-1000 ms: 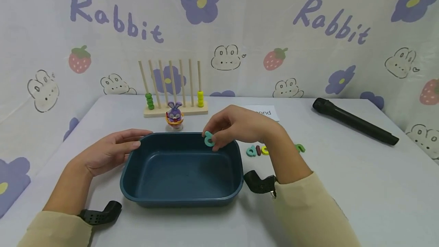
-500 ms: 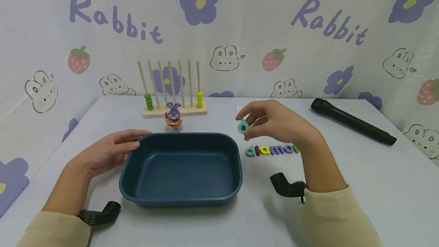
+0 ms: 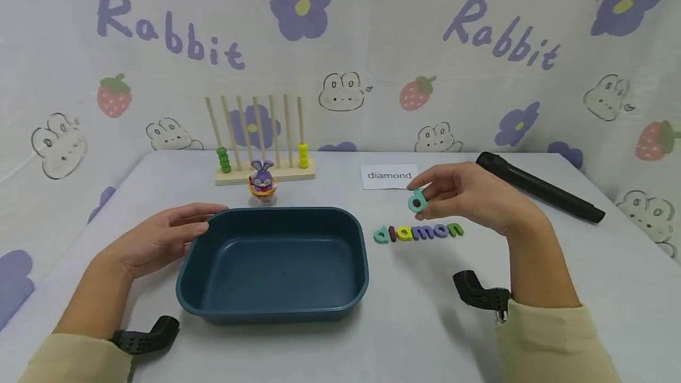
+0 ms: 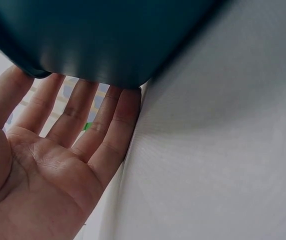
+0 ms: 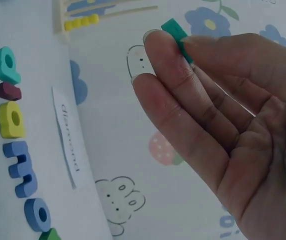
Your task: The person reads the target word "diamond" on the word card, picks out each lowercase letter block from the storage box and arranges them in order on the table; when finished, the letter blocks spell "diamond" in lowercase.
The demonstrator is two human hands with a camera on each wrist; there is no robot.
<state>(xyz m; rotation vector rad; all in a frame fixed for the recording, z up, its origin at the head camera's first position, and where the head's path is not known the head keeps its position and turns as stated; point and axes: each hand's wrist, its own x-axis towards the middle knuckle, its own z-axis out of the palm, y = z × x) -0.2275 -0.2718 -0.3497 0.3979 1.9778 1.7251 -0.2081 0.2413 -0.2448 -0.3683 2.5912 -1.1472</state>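
My right hand (image 3: 468,197) pinches a teal letter d (image 3: 417,201) between thumb and fingertips, held above the table; in the right wrist view the teal letter (image 5: 178,39) shows edge-on. Below it, a row of coloured letters (image 3: 420,232) reads "diamon" on the white table. Behind stands a white card (image 3: 388,176) printed "diamond". My left hand (image 3: 159,238) rests against the left back corner of a dark blue tray (image 3: 271,315), whose inside shows nothing lying in it. In the left wrist view its fingers (image 4: 78,110) extend and touch the tray's outer wall (image 4: 103,45).
A wooden counting rack (image 3: 266,175) with green and yellow beads stands at the back left. In front of it sits a purple rabbit figure (image 3: 262,179). A black microphone (image 3: 542,188) lies at the back right. A printed curtain (image 3: 383,34) hangs behind the table.
My right hand has carried the teal d from over the tray's right back corner rightward to above the letter row. The left hand stays at the tray.
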